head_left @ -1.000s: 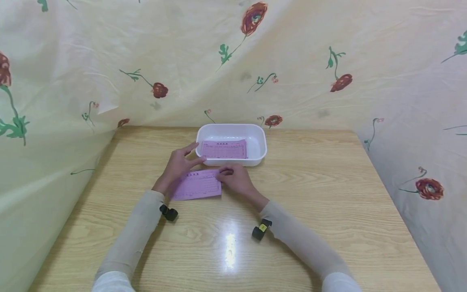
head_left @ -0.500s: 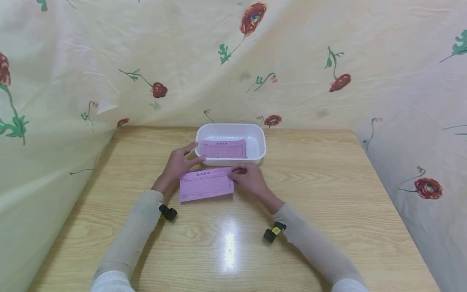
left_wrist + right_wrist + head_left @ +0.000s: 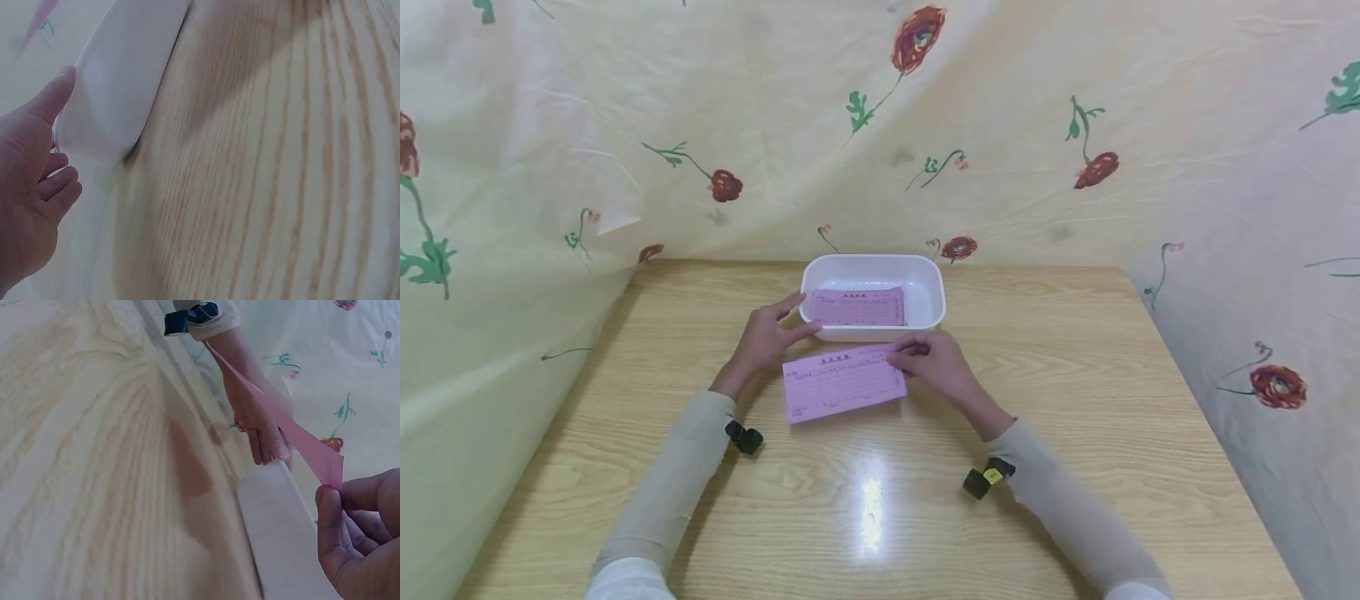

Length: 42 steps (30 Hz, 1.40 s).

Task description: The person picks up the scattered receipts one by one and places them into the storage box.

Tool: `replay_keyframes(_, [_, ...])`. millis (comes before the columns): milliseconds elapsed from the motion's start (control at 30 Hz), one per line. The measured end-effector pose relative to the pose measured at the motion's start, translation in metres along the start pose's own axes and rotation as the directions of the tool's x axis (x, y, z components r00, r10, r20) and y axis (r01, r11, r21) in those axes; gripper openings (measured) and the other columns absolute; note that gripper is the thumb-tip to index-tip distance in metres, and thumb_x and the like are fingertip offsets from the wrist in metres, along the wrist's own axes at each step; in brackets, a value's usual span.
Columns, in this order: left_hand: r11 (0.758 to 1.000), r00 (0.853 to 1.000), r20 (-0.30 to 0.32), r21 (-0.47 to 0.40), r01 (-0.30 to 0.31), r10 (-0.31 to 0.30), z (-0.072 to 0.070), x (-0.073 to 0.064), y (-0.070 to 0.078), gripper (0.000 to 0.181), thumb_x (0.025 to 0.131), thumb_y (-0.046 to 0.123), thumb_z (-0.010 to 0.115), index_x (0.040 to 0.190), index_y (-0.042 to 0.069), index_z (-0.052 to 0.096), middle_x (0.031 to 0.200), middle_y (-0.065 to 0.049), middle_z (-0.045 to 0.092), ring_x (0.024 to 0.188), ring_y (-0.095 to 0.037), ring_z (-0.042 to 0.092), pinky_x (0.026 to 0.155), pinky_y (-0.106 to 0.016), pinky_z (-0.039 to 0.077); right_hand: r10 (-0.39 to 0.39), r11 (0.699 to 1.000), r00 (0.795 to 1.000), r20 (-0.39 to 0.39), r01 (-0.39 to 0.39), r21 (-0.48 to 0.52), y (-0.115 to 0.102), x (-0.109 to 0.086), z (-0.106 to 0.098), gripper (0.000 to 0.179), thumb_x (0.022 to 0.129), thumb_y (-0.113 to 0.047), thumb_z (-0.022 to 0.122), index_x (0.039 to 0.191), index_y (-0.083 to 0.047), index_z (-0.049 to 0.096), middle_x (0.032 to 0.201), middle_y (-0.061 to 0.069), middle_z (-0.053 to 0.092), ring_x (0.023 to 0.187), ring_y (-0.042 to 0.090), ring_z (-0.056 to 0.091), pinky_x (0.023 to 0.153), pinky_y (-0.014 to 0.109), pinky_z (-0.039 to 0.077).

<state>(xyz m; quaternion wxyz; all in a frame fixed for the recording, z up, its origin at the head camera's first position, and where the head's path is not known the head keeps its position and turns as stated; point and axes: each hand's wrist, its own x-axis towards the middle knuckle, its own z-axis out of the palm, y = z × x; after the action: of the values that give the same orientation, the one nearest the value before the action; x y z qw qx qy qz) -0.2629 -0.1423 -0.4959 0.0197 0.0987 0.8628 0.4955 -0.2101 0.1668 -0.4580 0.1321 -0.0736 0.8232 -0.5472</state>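
Between thumb and fingers of my right hand [image 3: 936,362] is the right end of a pink printed paper slip [image 3: 842,387], pinched near its upper corner. In the right wrist view the slip [image 3: 312,453] appears nearly edge-on, above the wood. My left hand [image 3: 767,335] grips the left end of a white plastic tub [image 3: 880,333], thumb at the front rim and fingers at the side. The left wrist view has that thumb against the wall of the tub [image 3: 115,87]. Inside the tub lie similar pink slips [image 3: 859,308], toward its left side.
Both hands work over a wood-grain table [image 3: 1037,375]. Behind it and along the sides hangs a cream cloth [image 3: 775,125] printed with red flowers. A black strap device [image 3: 747,437] is on the left wrist, another [image 3: 988,477] on the right.
My right hand has drawn the pink slip to the right, out from beside my left wrist, so its whole left end now shows. The left hand and tub stay in place.
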Motion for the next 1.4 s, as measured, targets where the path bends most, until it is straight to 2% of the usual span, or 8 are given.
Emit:
replay_keyframes(233, [1.0,1.0,0.001,0.004,-0.003,0.003,0.0,0.001,-0.002,0.087,0.084,0.051,0.081,0.152,0.011,0.046,0.162,-0.007,0.036,0.147,-0.04,0.038,0.12,-0.055,0.035,-0.039,0.999,0.999,-0.025,0.04,0.023,-0.005,0.002,-0.014,0.021,0.094,-0.012,0.075,0.109,0.002,0.072,0.098,0.016,0.076,0.084,0.023,0.075,0.079,0.04,0.065])
replay_keyframes(400, [1.0,1.0,-0.013,0.008,-0.01,0.01,0.0,0.004,-0.003,0.071,0.089,0.028,0.081,0.15,0.009,0.05,0.16,-0.01,0.039,0.144,-0.042,0.042,0.115,-0.054,0.042,-0.092,0.994,0.993,-0.074,0.097,0.06,-0.017,0.004,-0.025,0.021,0.094,-0.012,0.075,0.108,0.004,0.073,0.1,0.018,0.076,0.085,0.024,0.076,0.078,0.038,0.066])
replay_keyframes(500, [0.999,0.999,-0.034,0.031,-0.029,0.03,0.0,0.004,-0.005,0.061,0.092,0.014,0.077,0.147,0.007,0.053,0.156,-0.012,0.045,0.139,-0.043,0.047,0.089,-0.045,0.062,-0.118,0.989,0.987,-0.11,0.126,0.077,-0.025,0.007,-0.031,0.021,0.094,-0.009,0.074,0.108,0.006,0.072,0.1,0.02,0.075,0.085,0.023,0.075,0.078,0.035,0.065])
replay_keyframes(600, [0.997,0.997,-0.051,0.052,-0.055,0.058,0.0,0.004,-0.007,0.058,0.092,0.011,0.076,0.146,0.006,0.054,0.153,-0.014,0.049,0.134,-0.042,0.053,0.074,-0.042,0.062,-0.133,0.986,0.981,-0.144,0.145,0.078,-0.032,0.012,-0.037,0.022,0.094,-0.008,0.074,0.111,0.007,0.071,0.101,0.021,0.074,0.085,0.019,0.074,0.077,0.032,0.065])
replay_keyframes(800, [0.991,0.989,-0.071,0.059,-0.123,0.127,0.001,0.005,-0.009,0.058,0.092,0.012,0.077,0.145,0.005,0.056,0.149,-0.016,0.053,0.134,-0.041,0.054,0.112,-0.056,0.046,-0.15,0.981,0.967,-0.207,0.172,0.094,-0.043,0.024,-0.047,0.024,0.094,-0.008,0.074,0.113,0.007,0.071,0.102,0.022,0.072,0.084,0.015,0.073,0.076,0.028,0.065])
replay_keyframes(1000, [0.995,0.994,-0.045,0.035,-0.097,0.098,0.001,0.004,-0.005,0.067,0.089,0.026,0.082,0.147,0.01,0.054,0.154,-0.01,0.048,0.143,-0.032,0.045,0.117,-0.053,0.041,-0.13,0.985,0.96,-0.248,0.155,0.082,-0.045,0.039,-0.053,0.026,0.094,-0.011,0.075,0.115,0.005,0.071,0.104,0.019,0.072,0.086,0.016,0.072,0.076,0.027,0.064])
replay_keyframes(1167, [0.999,0.999,-0.015,0.015,-0.038,0.039,0.0,0.003,-0.003,0.077,0.088,0.043,0.08,0.15,0.011,0.05,0.159,-0.009,0.04,0.145,-0.037,0.041,0.118,-0.051,0.04,-0.106,0.991,0.949,-0.296,0.125,0.049,-0.044,0.053,-0.057,0.025,0.094,-0.01,0.074,0.116,0.003,0.072,0.105,0.019,0.072,0.087,0.016,0.071,0.075,0.024,0.064])
replay_keyframes(1400, [1.0,1.0,-0.011,0.017,-0.025,0.026,0.0,0.002,-0.002,0.08,0.087,0.046,0.08,0.151,0.01,0.048,0.16,-0.009,0.04,0.143,-0.042,0.042,0.118,-0.053,0.039,-0.065,0.997,0.937,-0.343,0.077,0.02,-0.036,0.077,-0.062,0.026,0.095,-0.01,0.074,0.117,0.003,0.072,0.107,0.018,0.072,0.089,0.017,0.07,0.076,0.023,0.063])
